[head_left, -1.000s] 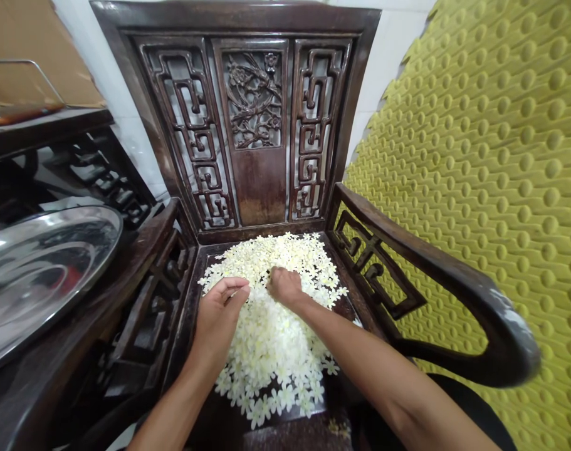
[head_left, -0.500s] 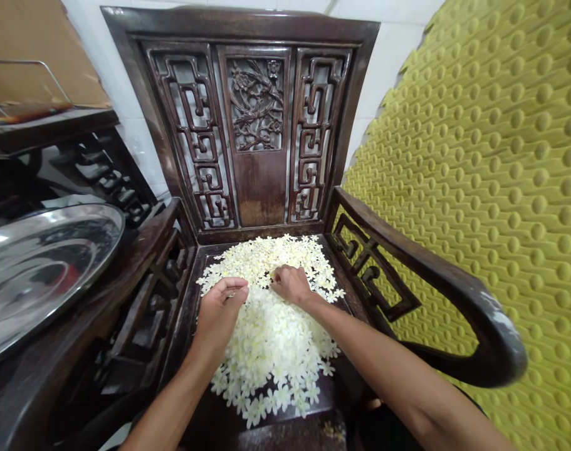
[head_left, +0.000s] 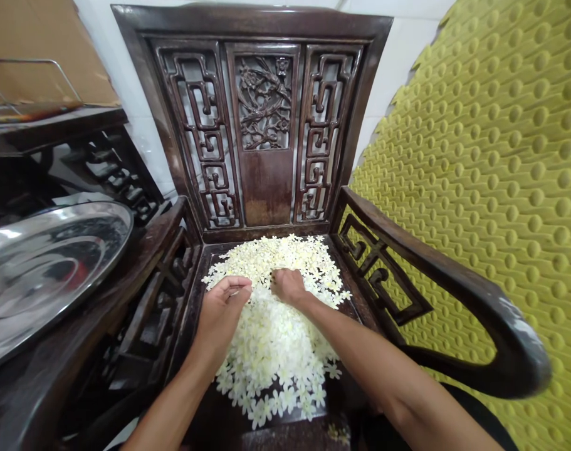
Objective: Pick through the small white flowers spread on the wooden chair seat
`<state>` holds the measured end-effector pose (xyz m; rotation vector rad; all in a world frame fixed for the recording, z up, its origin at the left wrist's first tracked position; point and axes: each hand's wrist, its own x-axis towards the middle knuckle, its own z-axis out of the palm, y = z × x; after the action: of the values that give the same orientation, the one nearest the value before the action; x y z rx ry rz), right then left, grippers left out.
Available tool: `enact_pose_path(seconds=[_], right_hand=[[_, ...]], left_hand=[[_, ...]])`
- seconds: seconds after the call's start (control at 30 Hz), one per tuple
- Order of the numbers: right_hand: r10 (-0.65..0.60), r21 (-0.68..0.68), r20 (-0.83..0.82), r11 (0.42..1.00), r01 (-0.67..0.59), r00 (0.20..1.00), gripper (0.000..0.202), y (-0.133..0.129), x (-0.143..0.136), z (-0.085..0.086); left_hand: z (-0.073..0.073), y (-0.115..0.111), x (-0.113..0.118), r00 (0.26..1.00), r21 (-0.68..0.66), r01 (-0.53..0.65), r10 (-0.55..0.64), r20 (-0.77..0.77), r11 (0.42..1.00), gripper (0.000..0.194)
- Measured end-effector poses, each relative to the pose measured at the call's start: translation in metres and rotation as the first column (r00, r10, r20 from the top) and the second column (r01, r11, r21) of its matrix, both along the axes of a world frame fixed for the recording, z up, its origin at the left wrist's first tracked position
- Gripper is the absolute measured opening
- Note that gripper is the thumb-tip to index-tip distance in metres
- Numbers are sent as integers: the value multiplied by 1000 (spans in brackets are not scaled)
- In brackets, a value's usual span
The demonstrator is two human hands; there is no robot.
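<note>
Many small pale yellow and white flowers [head_left: 280, 338] lie heaped over the dark wooden seat of a carved chair [head_left: 269, 181]. Over the left side of the heap is my left hand [head_left: 225, 304], its thumb and fingertips pinched together; whatever is between them is too small to make out. My right hand [head_left: 289, 285] reaches down into the middle of the flowers with its fingers curled, and the fingertips are hidden among the petals.
A shiny round metal tray [head_left: 54, 269] rests at the left beside the chair's left armrest [head_left: 148, 250]. The right armrest [head_left: 435, 275] curves forward. A yellow bumpy mat [head_left: 501, 188] stands at the right, and a cardboard piece [head_left: 41, 50] is at the upper left.
The whole view has shifted slightly, so the chair appears a little further right. My right hand's fingers point further down into the flowers. My left hand keeps its pinch.
</note>
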<state>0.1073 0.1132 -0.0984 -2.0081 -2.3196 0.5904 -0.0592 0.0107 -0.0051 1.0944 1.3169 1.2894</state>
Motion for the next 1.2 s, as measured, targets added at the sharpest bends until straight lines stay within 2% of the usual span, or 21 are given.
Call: enact_pose_path(seconds=[0.13, 0.2, 0.3, 0.43, 0.53, 0.57, 0.63, 0.67, 0.73, 0.83, 0.93, 1.0, 1.07, 1.2], right_hand=[[6, 22, -97, 1000, -4, 995, 31, -6, 14, 7], [9, 45, -169, 999, -1, 986, 21, -10, 21, 13], [20, 104, -305, 994, 12, 952, 31, -15, 32, 26], [30, 170, -466, 984, 56, 884, 28, -28, 44, 49], [54, 171, -565, 984, 53, 823, 30, -50, 44, 65], [73, 165, -606, 986, 36, 792, 32, -59, 43, 70], [107, 127, -765, 992, -14, 635, 29, -78, 41, 79], [111, 136, -796, 991, -2, 594, 26, -86, 40, 83], [150, 199, -805, 980, 22, 573, 23, -98, 39, 90], [192, 208, -830, 978, -30, 524, 26, -102, 41, 97], [71, 54, -920, 997, -54, 384, 22, -98, 43, 97], [-9, -37, -951, 996, -86, 310, 20, -98, 41, 97], [17, -15, -946, 995, -97, 324, 19, -102, 38, 98], [217, 224, -824, 973, -49, 523, 9, -113, 34, 103]], left_hand=[[3, -1, 1, 1000, 2, 4, -3, -7, 1000, 20], [6, -1, 3, 1000, -5, -4, 4, -17, 1000, 21], [6, -2, 5, 1000, -34, -15, 15, -12, 999, 25], [-2, -2, 11, 1000, -81, 15, -13, 24, 997, 38], [-13, -2, 18, 996, -95, 80, -78, 31, 992, 42], [-16, -3, 21, 994, -85, 107, -105, 24, 991, 41], [-21, -6, 25, 986, -43, 169, -169, 0, 985, 34], [-22, -7, 26, 979, -18, 201, -202, -20, 979, 30], [-21, -11, 27, 967, 20, 244, -241, -79, 970, 23], [-15, -16, 27, 951, 101, 233, -206, -229, 967, 22], [-7, -19, 25, 914, 250, 251, -144, -379, 935, 20], [-4, -21, 24, 899, 299, 267, -125, -420, 916, 20], [-3, -23, 24, 894, 313, 264, -109, -435, 912, 19], [-7, -26, 25, 909, 238, 243, -135, -394, 940, 13]])
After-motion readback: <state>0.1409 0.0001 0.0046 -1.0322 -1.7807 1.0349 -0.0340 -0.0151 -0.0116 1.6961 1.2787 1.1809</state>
